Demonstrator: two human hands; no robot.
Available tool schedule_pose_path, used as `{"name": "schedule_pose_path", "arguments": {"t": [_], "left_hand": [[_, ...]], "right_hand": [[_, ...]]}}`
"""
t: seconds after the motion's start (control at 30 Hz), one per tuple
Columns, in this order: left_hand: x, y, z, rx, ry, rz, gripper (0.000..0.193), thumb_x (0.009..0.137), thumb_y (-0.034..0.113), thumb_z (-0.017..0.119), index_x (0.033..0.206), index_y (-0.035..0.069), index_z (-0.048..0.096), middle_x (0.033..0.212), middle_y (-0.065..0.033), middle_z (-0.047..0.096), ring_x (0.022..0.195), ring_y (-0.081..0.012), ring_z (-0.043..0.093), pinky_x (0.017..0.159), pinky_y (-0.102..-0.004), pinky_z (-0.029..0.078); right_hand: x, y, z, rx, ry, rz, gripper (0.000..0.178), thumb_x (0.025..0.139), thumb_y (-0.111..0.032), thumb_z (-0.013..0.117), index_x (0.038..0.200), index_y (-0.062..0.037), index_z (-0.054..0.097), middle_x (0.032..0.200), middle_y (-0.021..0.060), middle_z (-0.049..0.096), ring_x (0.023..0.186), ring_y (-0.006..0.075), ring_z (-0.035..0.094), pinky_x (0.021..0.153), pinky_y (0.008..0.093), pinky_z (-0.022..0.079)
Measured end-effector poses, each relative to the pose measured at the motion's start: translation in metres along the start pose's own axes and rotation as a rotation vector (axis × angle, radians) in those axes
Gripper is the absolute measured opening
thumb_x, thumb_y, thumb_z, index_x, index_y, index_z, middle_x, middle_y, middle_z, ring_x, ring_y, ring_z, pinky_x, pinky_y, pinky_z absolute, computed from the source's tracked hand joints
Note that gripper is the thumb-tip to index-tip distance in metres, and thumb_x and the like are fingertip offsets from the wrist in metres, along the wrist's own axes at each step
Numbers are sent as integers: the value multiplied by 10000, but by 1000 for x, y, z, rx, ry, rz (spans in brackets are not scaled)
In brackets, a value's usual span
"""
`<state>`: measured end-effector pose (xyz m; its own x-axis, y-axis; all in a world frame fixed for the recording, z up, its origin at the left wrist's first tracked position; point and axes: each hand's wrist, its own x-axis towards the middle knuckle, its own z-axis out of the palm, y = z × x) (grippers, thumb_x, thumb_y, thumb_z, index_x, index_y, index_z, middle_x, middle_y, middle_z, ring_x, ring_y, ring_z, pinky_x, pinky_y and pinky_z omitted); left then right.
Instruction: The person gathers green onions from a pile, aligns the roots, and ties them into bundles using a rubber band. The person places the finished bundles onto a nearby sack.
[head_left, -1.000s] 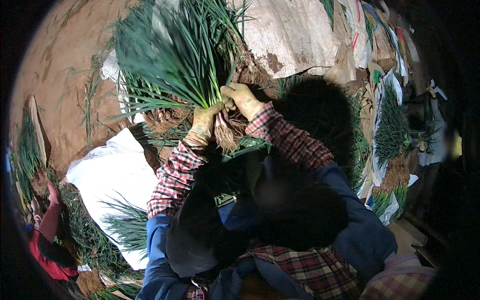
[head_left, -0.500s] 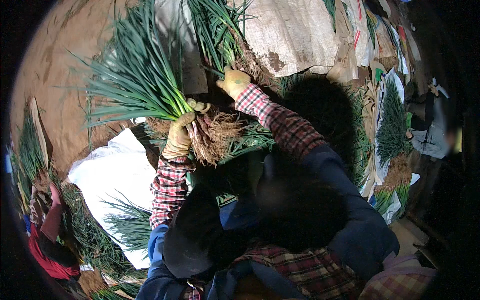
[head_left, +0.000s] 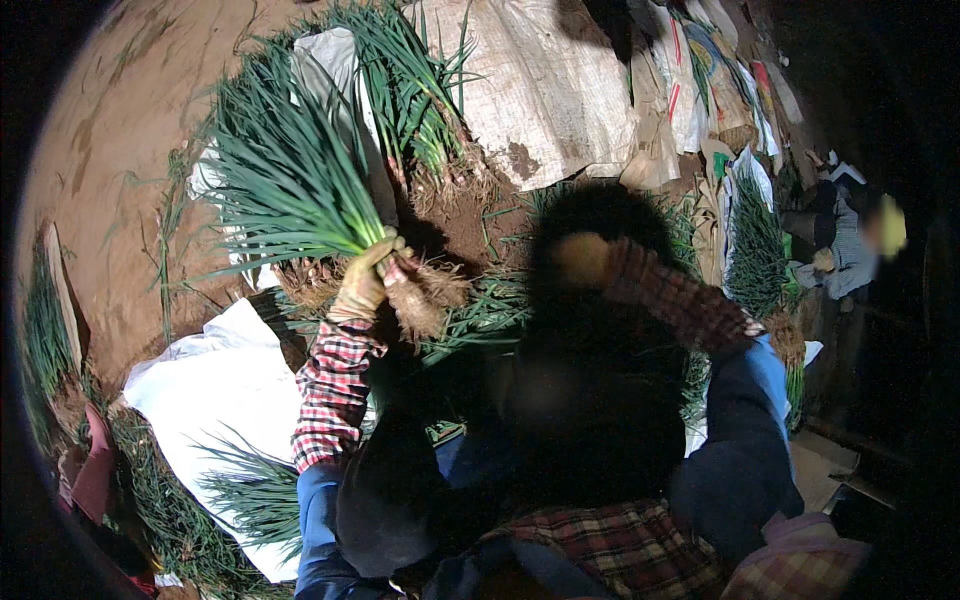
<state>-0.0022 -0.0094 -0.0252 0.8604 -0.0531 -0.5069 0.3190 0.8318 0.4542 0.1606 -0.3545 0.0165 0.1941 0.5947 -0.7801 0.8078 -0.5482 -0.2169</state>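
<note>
The left hand (head_left: 362,285) is holding a bunch of green onions (head_left: 325,205) over the ground (head_left: 110,180), beyond the far corner of a white sheet (head_left: 205,370), its fingers (head_left: 376,253) wrapping closely around the stalks near the roots. The right hand (head_left: 582,260) is sitting in shadow; I cannot tell its fingers' opening or hold.

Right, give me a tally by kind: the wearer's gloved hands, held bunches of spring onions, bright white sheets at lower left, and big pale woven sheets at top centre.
Gloved hands: 2, left hand and shadowed right hand
Held spring onion bunch: 1, in the left hand
Bright white sheet: 1
Pale woven sheet: 1
Total: 5
</note>
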Motion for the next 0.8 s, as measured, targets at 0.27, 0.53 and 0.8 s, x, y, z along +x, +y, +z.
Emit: {"name": "schedule_pose_path", "arguments": {"t": [0.27, 0.53, 0.8], "left_hand": [[55, -5, 43, 43, 101, 104, 304, 822, 142, 628, 1060, -40, 579, 767, -70, 593, 644, -205, 616, 479, -287, 532], [64, 0, 49, 234, 124, 96, 229, 840, 177, 636, 932, -33, 638, 845, -105, 648, 626, -156, 558, 569, -270, 544], [16, -10, 21, 241, 4, 24, 340, 887, 256, 528, 1078, -23, 562, 834, -118, 638, 642, -165, 581, 540, -217, 449]], "right_hand": [[137, -4, -134, 73, 658, 467, 391, 851, -380, 547, 958, -6, 587, 708, 105, 589, 642, 231, 581, 630, 378, 487], [79, -99, -104, -141, 909, 39, 97, 836, -163, 507, 865, -100, 574, 662, 25, 486, 537, 171, 480, 481, 278, 436], [86, -116, -75, 1468, 485, -87, 474, 885, -412, 547, 1132, -8, 536, 900, 45, 611, 582, 50, 475, 477, 190, 408]]}}
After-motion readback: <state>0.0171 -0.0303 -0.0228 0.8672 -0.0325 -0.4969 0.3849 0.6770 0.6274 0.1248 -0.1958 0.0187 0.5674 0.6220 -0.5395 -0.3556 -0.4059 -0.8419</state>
